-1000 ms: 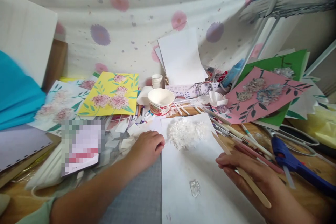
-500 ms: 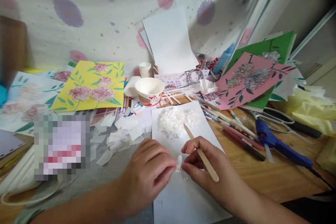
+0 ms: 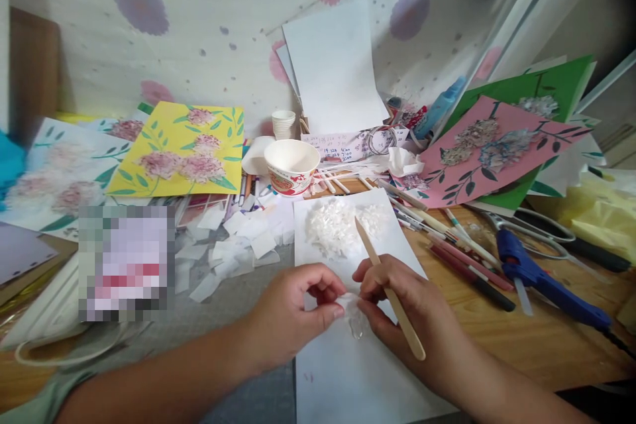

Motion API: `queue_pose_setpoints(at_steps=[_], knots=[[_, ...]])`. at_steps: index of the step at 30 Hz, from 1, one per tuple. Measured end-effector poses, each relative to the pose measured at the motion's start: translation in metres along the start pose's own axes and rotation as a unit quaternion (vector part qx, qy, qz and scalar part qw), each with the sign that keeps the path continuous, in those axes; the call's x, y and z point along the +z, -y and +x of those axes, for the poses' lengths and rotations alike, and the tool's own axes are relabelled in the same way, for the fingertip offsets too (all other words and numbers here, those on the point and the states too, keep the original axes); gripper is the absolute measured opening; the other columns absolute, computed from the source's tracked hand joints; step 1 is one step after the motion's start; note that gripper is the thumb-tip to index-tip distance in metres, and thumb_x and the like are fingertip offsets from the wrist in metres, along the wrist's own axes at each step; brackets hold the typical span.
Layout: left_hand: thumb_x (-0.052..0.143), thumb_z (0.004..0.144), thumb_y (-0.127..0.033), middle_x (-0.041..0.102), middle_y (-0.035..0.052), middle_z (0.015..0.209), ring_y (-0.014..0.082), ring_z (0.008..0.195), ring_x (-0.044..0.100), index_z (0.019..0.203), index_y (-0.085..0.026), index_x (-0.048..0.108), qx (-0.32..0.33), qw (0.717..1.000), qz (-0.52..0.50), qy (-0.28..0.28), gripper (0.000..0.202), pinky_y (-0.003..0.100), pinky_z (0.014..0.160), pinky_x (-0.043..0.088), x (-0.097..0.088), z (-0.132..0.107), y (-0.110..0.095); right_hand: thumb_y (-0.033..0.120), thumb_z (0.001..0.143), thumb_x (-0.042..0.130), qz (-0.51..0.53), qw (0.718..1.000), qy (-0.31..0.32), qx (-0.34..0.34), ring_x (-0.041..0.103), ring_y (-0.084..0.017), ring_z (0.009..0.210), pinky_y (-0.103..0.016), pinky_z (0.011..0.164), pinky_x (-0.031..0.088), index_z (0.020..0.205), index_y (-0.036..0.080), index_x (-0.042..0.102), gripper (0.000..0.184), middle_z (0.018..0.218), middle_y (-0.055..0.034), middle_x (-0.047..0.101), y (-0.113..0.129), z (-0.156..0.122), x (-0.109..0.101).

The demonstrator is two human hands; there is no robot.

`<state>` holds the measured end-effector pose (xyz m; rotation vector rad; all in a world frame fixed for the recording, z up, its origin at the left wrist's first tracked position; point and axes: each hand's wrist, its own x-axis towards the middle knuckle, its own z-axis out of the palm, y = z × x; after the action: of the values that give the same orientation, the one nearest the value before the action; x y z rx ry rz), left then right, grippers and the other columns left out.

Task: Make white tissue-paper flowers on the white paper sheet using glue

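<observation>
A small piece of thin white paper point(image 3: 350, 305) is pinched between the thumb and fingers of my left hand point(image 3: 293, 311). My right hand point(image 3: 407, 301) holds a flat wooden stick point(image 3: 406, 328), its pointed end aimed away from me, and its fingertips also touch the paper piece. Beneath both hands lies a white sheet point(image 3: 338, 384), with a clear glossy blob point(image 3: 358, 326) just under the fingers. Bunched white paper bits point(image 3: 332, 225) form a large fluffy cluster at the sheet's far end, beside a smaller one point(image 3: 372, 215).
Loose white paper squares point(image 3: 233, 248) lie left of the sheet. Behind it stands a paper bowl point(image 3: 292, 169) near stacked cups point(image 3: 283, 124). Pens point(image 3: 467, 265), scissors point(image 3: 541, 232) and a blue glue gun point(image 3: 541, 278) lie right. Yellow point(image 3: 183, 146) and pink point(image 3: 497, 152) flower pictures flank the space.
My left hand has turned so its thumb and fingertips show, and the paper piece looks more spread out. The stick stays in my right hand. The whole view has shifted slightly.
</observation>
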<state>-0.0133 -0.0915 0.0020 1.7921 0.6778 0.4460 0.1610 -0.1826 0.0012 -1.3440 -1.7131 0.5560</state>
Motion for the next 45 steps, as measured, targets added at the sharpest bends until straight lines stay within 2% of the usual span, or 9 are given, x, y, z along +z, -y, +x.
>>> queue_pose_setpoints(at_steps=[4, 7, 12, 17, 22, 27, 32, 37, 45], knots=[[0.057, 0.076, -0.013, 0.062, -0.0002, 0.07, 0.0129, 0.066, 0.057, 0.072, -0.019, 0.064, 0.12, 0.982, 0.136, -0.045, 0.01, 0.025, 0.062, 0.045, -0.002, 0.005, 0.005, 0.002, 0.084, 0.049, -0.036, 0.998, 0.017, -0.051, 0.061, -0.016, 0.087, -0.029, 0.073, 0.049, 0.093, 0.024, 0.048, 0.024, 0.099, -0.0035, 0.058, -0.006, 0.007, -0.005], [0.056, 0.08, -0.01, 0.061, 0.0014, 0.072, 0.0144, 0.07, 0.056, 0.073, -0.018, 0.064, 0.236, 0.936, 0.24, -0.102, 0.013, 0.027, 0.065, 0.044, -0.002, 0.011, 0.01, 0.006, 0.088, 0.049, -0.048, 0.997, -0.001, -0.066, 0.062, -0.017, 0.09, -0.031, 0.074, 0.051, 0.097, 0.024, 0.052, 0.02, 0.098, -0.0046, 0.06, -0.01, 0.012, -0.012], [0.052, 0.088, -0.012, 0.061, 0.0021, 0.073, 0.0157, 0.07, 0.054, 0.077, -0.017, 0.06, 0.318, 0.874, 0.356, -0.089, 0.015, 0.032, 0.07, 0.042, 0.004, 0.018, 0.017, 0.02, 0.093, 0.052, 0.049, 0.998, -0.031, 0.023, 0.066, -0.018, 0.091, -0.033, 0.079, 0.055, 0.116, 0.023, 0.055, 0.023, 0.104, -0.0067, 0.065, -0.014, 0.014, -0.029], [0.057, 0.089, -0.014, 0.061, 0.0016, 0.075, 0.0162, 0.07, 0.053, 0.084, -0.016, 0.056, 0.312, 0.876, 0.364, -0.049, 0.005, 0.033, 0.071, 0.041, 0.008, 0.017, 0.021, 0.037, 0.097, 0.049, 0.107, 0.99, -0.022, 0.086, 0.064, -0.016, 0.077, -0.03, 0.07, 0.054, 0.114, 0.023, 0.065, 0.027, 0.085, -0.003, 0.065, -0.012, 0.012, -0.041], [0.057, 0.089, -0.017, 0.061, 0.0009, 0.074, 0.0162, 0.07, 0.054, 0.08, -0.016, 0.059, 0.28, 0.882, 0.378, -0.032, 0.009, 0.033, 0.071, 0.04, 0.006, 0.017, 0.022, 0.041, 0.098, 0.046, 0.068, 0.994, -0.046, 0.073, 0.062, -0.017, 0.074, -0.029, 0.068, 0.051, 0.081, 0.022, 0.072, 0.037, 0.067, -0.0018, 0.061, -0.018, 0.011, -0.04], [0.053, 0.088, -0.013, 0.058, 0.0021, 0.075, 0.0168, 0.073, 0.051, 0.074, -0.017, 0.061, 0.266, 0.872, 0.4, -0.09, 0.017, 0.035, 0.072, 0.038, 0.003, 0.021, 0.02, 0.04, 0.096, 0.051, 0.096, 0.983, -0.091, 0.124, 0.059, -0.013, 0.066, -0.025, 0.059, 0.048, 0.09, 0.02, 0.066, 0.026, 0.072, -0.0005, 0.061, -0.025, 0.01, -0.037], [0.053, 0.087, -0.012, 0.058, 0.0024, 0.076, 0.017, 0.074, 0.049, 0.072, -0.018, 0.063, 0.275, 0.869, 0.402, -0.085, 0.019, 0.035, 0.072, 0.036, 0.005, 0.019, 0.019, 0.038, 0.092, 0.058, 0.092, 0.987, -0.045, 0.122, 0.055, -0.013, 0.067, -0.024, 0.06, 0.043, 0.081, 0.02, 0.06, 0.021, 0.072, 0.0005, 0.057, -0.022, 0.012, -0.037], [0.058, 0.085, -0.013, 0.059, 0.0007, 0.074, 0.0171, 0.074, 0.051, 0.072, -0.018, 0.064, 0.241, 0.897, 0.369, -0.029, 0.015, 0.034, 0.072, 0.035, 0.009, 0.016, 0.018, 0.041, 0.094, 0.051, 0.069, 0.988, -0.002, 0.14, 0.055, -0.013, 0.064, -0.025, 0.058, 0.041, 0.064, 0.019, 0.059, 0.038, 0.07, -0.0018, 0.059, -0.023, 0.015, -0.039], [0.067, 0.081, -0.015, 0.061, -0.0009, 0.077, 0.0171, 0.078, 0.053, 0.073, -0.019, 0.065, 0.183, 0.921, 0.344, 0.014, 0.008, 0.034, 0.074, 0.033, 0.011, 0.018, 0.018, 0.044, 0.093, 0.049, 0.08, 0.98, 0.031, 0.182, 0.05, -0.012, 0.055, -0.024, 0.051, 0.038, 0.075, 0.018, 0.059, 0.034, 0.06, 0.0017, 0.052, -0.022, 0.02, -0.035]])
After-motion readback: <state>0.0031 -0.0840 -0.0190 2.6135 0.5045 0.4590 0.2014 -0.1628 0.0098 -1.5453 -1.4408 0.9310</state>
